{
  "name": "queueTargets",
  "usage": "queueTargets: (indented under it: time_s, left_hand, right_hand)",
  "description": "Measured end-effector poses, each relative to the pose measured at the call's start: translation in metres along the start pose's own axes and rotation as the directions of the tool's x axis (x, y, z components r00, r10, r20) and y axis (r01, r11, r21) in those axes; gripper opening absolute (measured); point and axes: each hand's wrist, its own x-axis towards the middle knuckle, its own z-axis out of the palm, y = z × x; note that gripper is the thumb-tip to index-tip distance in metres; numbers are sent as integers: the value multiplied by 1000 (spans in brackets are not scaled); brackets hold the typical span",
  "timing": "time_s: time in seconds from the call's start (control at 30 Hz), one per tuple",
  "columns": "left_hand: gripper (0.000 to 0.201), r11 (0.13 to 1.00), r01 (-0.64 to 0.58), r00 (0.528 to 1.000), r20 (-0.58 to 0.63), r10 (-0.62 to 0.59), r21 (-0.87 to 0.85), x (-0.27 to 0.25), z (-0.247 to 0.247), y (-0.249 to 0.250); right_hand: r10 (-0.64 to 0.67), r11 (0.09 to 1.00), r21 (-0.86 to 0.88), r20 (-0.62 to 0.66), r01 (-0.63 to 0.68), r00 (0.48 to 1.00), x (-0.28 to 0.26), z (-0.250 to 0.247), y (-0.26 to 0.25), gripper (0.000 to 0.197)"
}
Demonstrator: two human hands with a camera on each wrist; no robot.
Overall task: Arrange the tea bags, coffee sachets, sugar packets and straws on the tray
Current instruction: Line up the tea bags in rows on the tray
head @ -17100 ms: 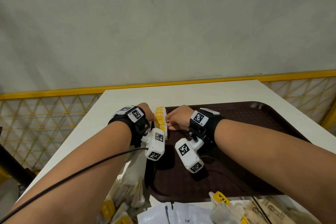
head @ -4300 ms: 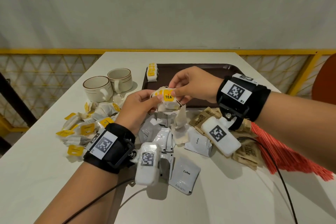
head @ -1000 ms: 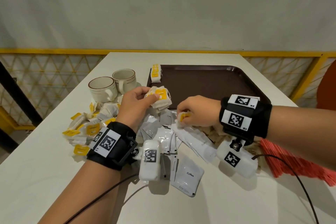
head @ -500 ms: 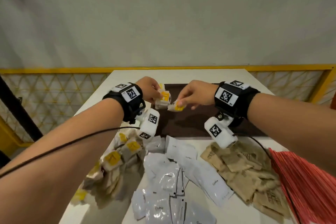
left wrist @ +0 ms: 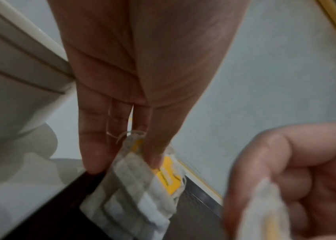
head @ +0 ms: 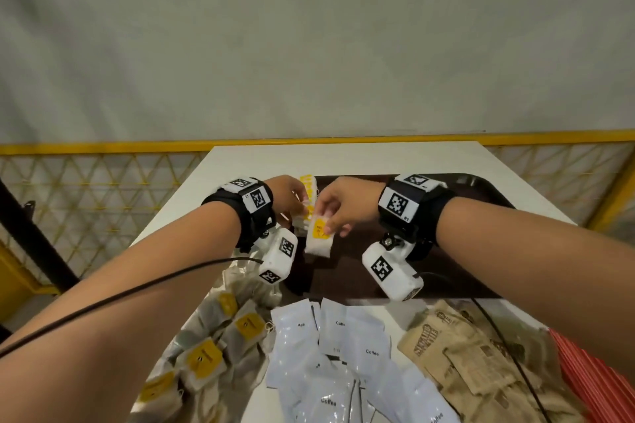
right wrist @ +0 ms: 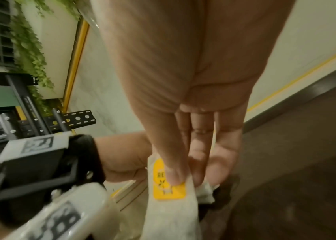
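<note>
My left hand (head: 298, 213) (left wrist: 123, 165) pinches a small stack of tea bags (left wrist: 142, 186) between thumb and fingers. The stack (head: 299, 226) is at the far-left corner of the dark brown tray (head: 446, 282) (left wrist: 195, 219), next to a row of yellow-labelled tea bags (head: 308, 183). Just to its right, my right hand (head: 335, 228) (right wrist: 185, 180) pinches a single tea bag (head: 319, 237) (right wrist: 171, 203) by its top, thumb on the yellow label. That bag hangs above the tray (right wrist: 296, 194). The left wrist band (right wrist: 39, 162) is close beside it.
Near me on the white table lie loose tea bags (head: 213, 354), white coffee sachets (head: 343, 371), brown sugar packets (head: 464, 361) and red straws (head: 591, 381). A white cup (left wrist: 9, 97) stands left of the tray. A yellow railing (head: 103, 148) runs behind the table.
Both hands have reached further over the tray's far-left corner. The left hand's stack has come down beside the row, and the right hand's single bag now hangs upright.
</note>
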Motion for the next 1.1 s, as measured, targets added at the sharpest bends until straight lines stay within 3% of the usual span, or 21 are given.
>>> queueTargets:
  time_s: [0.07, 0.27, 0.4, 0.57, 0.67, 0.8, 0.9, 1.1]
  left_hand:
    - [11, 1000, -3, 1000, -2, 3, -3, 4, 1, 1]
    - [16, 995, -4, 995, -95, -6, -96, 10, 6, -7]
    - [27, 992, -14, 991, -130, -2, -125, 11, 9, -17]
    - [22, 972, -32, 990, -143, -2, -231, 11, 10, -26]
    - [19, 964, -51, 986, -165, 7, -262, 11, 10, -29]
    - [16, 974, -67, 975, -223, 17, -218, 15, 10, -32]
    - [12, 974, -95, 965, -258, 40, -204, 17, 9, -34]
    - [13, 966, -101, 978, -201, 53, -237, 17, 8, -35]
  right_hand:
    - [-13, 1000, -17, -8, 13, 1000, 10, 10, 0, 19]
    - [-13, 1000, -17, -188, 10, 982, 26, 16, 15, 9]
    - [125, 981, 186, -412, -51, 903, 29, 1, 27, 16]
    - [225, 935, 318, -184, -159, 957, 27, 12, 34, 17]
    - [187, 960, 246, -220, -131, 957, 32, 22, 28, 33]
    - [179, 972, 203, -295, -122, 938, 41, 27, 23, 23]
    - [146, 984, 145, -279, -108, 949, 43, 22, 25, 14]
    - [111, 980, 187, -227, -68, 968, 38, 16, 33, 15]
